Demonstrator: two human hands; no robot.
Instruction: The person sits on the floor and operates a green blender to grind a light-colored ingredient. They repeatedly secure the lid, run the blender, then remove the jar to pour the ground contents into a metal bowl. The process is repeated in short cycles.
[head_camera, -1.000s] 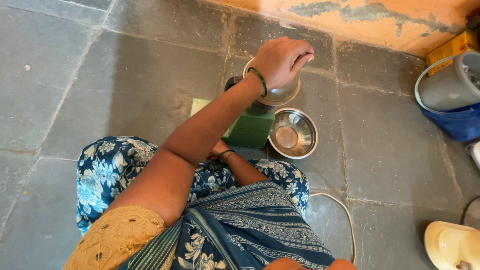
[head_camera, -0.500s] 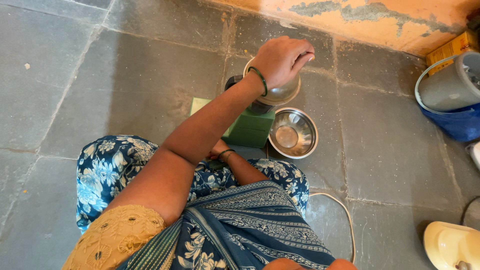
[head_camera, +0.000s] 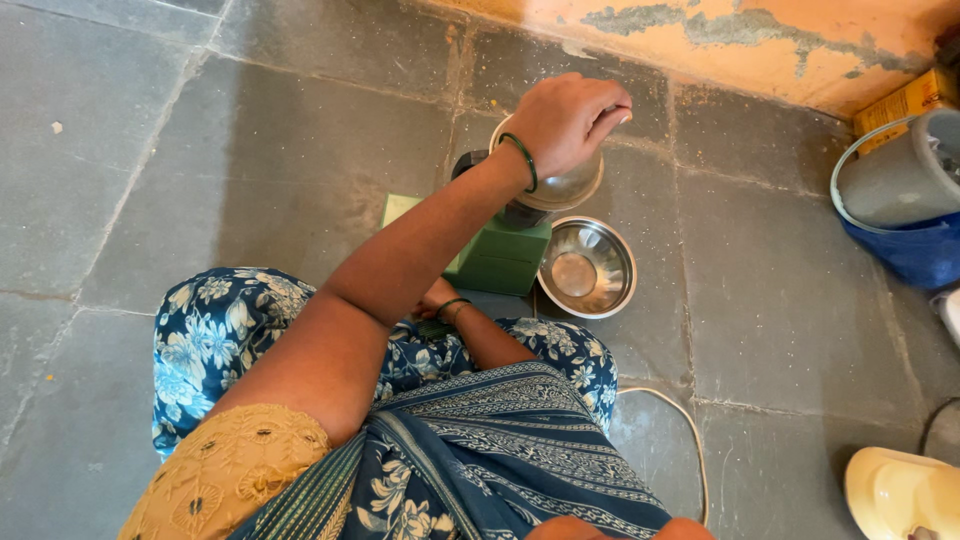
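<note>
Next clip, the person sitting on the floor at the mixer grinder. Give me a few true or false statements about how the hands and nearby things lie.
1. The left hand rests on top of the grinder jar. True.
2. The steel bowl is full of batter. False: it looks empty.
3. The steel bowl stands on the floor beside the green grinder base. True.
4. The right hand holds the steel bowl. False: it is low beside the green base, mostly hidden.

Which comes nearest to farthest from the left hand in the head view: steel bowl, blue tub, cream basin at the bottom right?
From the left hand atop the mixer jar:
1. Steel bowl, on the floor just below the hand.
2. Blue tub, at the right edge.
3. Cream basin, bottom right corner.
</note>
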